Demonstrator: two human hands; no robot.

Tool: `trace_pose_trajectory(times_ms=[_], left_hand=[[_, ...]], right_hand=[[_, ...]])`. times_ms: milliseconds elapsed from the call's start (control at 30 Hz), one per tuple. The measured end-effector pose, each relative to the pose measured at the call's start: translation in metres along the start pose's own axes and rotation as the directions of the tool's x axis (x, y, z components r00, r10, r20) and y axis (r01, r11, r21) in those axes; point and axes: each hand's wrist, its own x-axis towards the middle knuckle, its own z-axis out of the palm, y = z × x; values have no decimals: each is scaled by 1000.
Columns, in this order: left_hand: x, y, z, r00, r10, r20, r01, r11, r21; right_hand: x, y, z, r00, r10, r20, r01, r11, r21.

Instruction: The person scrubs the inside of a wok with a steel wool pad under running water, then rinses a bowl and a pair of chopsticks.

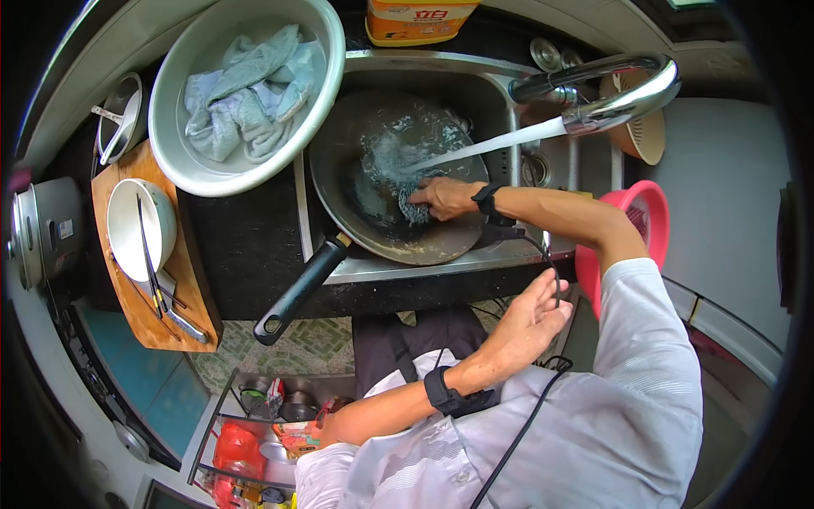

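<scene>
My right hand (447, 198) reaches into a large dark wok (407, 245), fingers pressing a metal scouring pad (414, 207) against its inner surface. The wok rests in the steel sink (502, 254), its black handle (299, 289) sticking out over the front edge. Water streams from the chrome faucet (626, 102) into the wok just beyond the pad, stirring up bubbles that partly hide the bottom. Nearer my body, outside the sink, my left hand (531, 315) has a thin black cable (552, 257) between thumb and fingers.
A pale basin (162, 137) with wet cloths stands back left. On a wooden cutting board (197, 254) are a white bowl (130, 223), chopsticks and a knife (187, 327). A pink basin (658, 210) is right of the sink, an orange-yellow container (416, 22) behind it.
</scene>
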Motion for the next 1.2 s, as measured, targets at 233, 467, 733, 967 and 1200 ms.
trace_pose_trajectory(times_ms=[233,467,733,967,1200], left_hand=[[12,4,-8,998,7,-59,-8,1000,-24],[-8,-6,10,1000,-3,22,2,1000,16],[-17,-9,15,993,-13,117,6,998,61],[-16,1,1,998,-64,29,62,996,70],[11,-7,-3,997,-66,-33,67,997,36]], right_hand=[[-4,41,-17,977,206,-62,-215,944,-250],[-6,-67,-72,958,100,268,-276,577,768],[-36,-40,-53,969,-59,239,-63,879,472],[19,-71,-39,878,-116,-464,396,721,569],[-8,36,6,935,277,-222,-299,951,-74]])
